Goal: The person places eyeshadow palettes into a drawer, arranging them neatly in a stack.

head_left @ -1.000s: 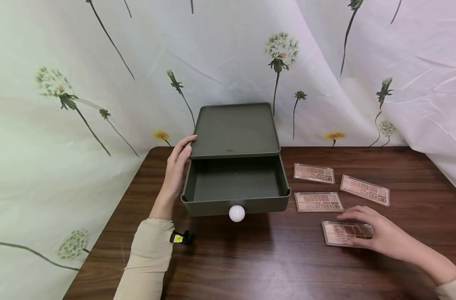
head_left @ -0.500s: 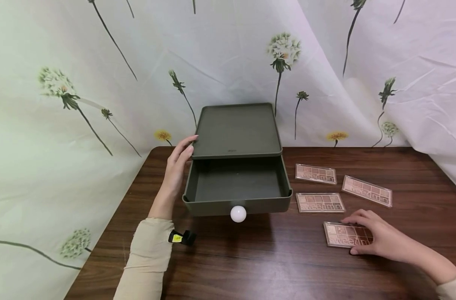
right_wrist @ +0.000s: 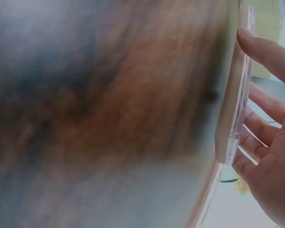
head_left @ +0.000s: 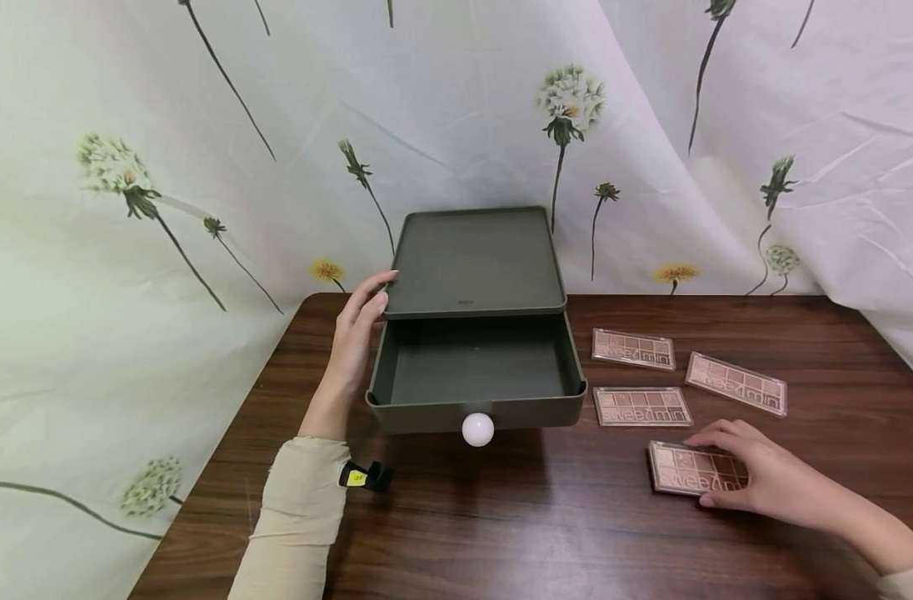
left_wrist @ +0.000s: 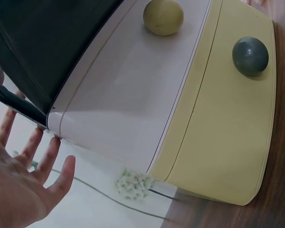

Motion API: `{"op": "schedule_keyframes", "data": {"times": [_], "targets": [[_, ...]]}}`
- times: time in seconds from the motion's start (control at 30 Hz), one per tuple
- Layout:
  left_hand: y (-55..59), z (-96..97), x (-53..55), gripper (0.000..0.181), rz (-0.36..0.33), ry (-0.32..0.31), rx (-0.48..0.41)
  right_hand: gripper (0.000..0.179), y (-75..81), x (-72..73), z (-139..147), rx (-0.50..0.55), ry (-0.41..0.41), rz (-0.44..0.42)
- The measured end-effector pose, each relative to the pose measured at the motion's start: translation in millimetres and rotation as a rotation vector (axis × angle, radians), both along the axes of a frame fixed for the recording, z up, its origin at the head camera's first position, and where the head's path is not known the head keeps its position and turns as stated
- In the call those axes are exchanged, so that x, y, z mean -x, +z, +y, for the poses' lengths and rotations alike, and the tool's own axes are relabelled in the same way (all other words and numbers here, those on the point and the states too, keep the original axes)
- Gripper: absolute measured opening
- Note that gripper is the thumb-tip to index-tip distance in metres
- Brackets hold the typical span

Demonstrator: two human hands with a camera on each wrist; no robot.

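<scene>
On our brown wood-grain table (head_left: 441, 542), an olive-green drawer unit (head_left: 475, 262) stood at the centre of the clock. We saw its top drawer (head_left: 531, 412) pulled out toward six o'clock, a round white knob (head_left: 478, 429) on its front. Out at four o'clock, the right hand (head_left: 771, 471) grasped an eyeshadow palette (head_left: 685, 469), thumb at its six o'clock edge and fingers at its twelve o'clock edge. The hand covered part of the lettering across its lid. The right-wrist view gave us this palette nearly edge-on, and we could not tell whether it touched the table or was just off it.

Around it, three more lay flat: a near palette (head_left: 642, 407) between ten and eleven o'clock from the held one, a far palette (head_left: 633, 348) at eleven, and a slanted palette (head_left: 737, 383) at one.

At the unit's nine o'clock side, the left hand (head_left: 351, 337) rested unclenched, its extended fingers touching the side. In the left-wrist view we found two lower fronts: a white front (left_wrist: 118, 90) with a yellow knob (left_wrist: 163, 17), and a pale yellow front (left_wrist: 218, 133) with a dark green knob (left_wrist: 250, 56).

A beige sleeve (head_left: 291, 508) covered the left forearm. At twelve o'clock, behind everything, hung a dandelion-print cloth (head_left: 456, 125).
</scene>
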State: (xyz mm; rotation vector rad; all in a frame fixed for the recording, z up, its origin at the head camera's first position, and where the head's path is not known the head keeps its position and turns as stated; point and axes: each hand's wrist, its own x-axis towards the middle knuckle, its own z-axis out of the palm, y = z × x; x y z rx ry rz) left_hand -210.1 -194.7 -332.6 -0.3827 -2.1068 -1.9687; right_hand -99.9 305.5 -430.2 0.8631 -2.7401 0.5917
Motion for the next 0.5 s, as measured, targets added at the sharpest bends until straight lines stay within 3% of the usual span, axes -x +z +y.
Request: {"op": "schedule_keyframes", "data": {"times": [0.23, 0.5], "targets": [[-0.4, 1.0, -0.1, 0.045, 0.012, 0.004, 0.002, 0.065, 16.0, -1.6, -6, 0.01, 0.03, 0.061], [-0.5, 1.5, 0.5, 0.045, 0.017, 0.01, -0.005, 0.065, 48.6, -4.3, -16, 0.035, 0.029, 0.098]]}}
